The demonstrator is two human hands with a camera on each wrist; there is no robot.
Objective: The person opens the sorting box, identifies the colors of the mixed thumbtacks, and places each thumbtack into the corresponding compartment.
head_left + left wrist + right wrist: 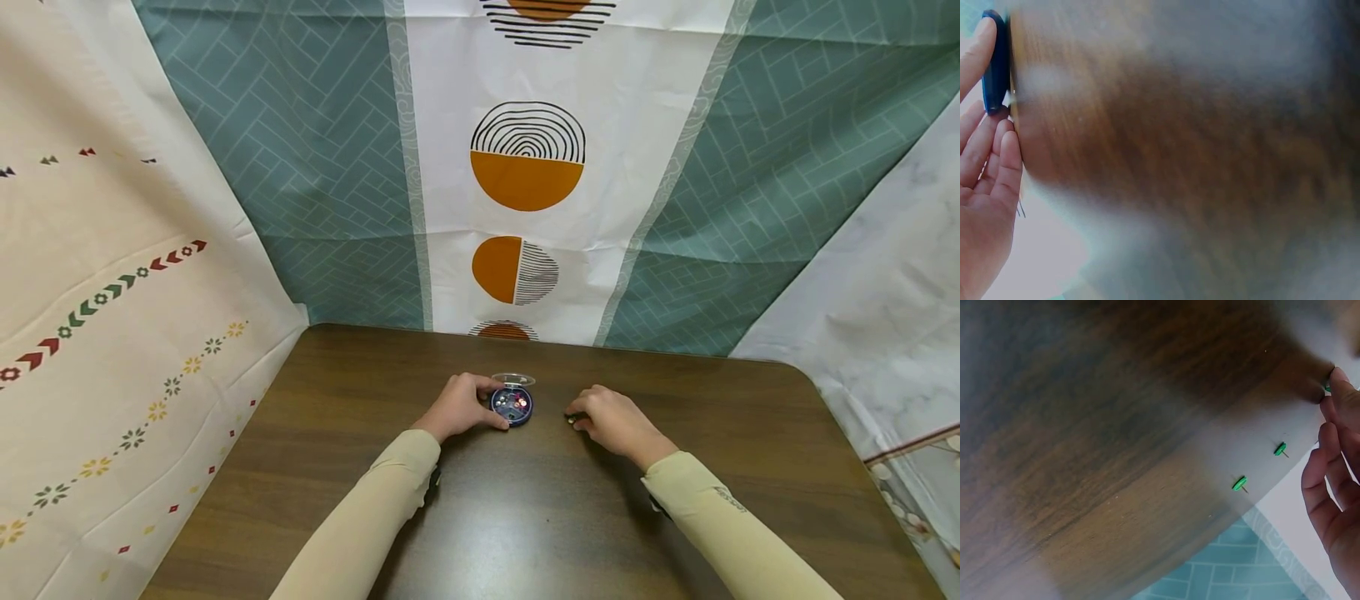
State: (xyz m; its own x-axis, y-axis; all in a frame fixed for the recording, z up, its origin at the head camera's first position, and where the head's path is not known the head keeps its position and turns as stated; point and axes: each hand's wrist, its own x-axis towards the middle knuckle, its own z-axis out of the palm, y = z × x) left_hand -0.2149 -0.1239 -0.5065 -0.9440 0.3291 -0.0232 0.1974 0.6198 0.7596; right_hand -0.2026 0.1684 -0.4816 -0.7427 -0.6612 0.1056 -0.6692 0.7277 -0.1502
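Note:
Near the middle of the table a small round blue case lies with its clear lid raised at the back. Small coloured pieces show inside it. My left hand holds the case from its left side, thumb at the front edge and fingers behind; in the left wrist view the blue case appears edge-on between thumb and fingers. To the right, my right hand is low over the table, thumb and forefinger pinching a green thumbtack. Two more green thumbtacks, one nearer and one farther, lie on the wood beside the fingers.
The brown wooden table ends at the back against a patterned teal and white curtain. Cream cloth hangs on the left and white marbled cloth on the right.

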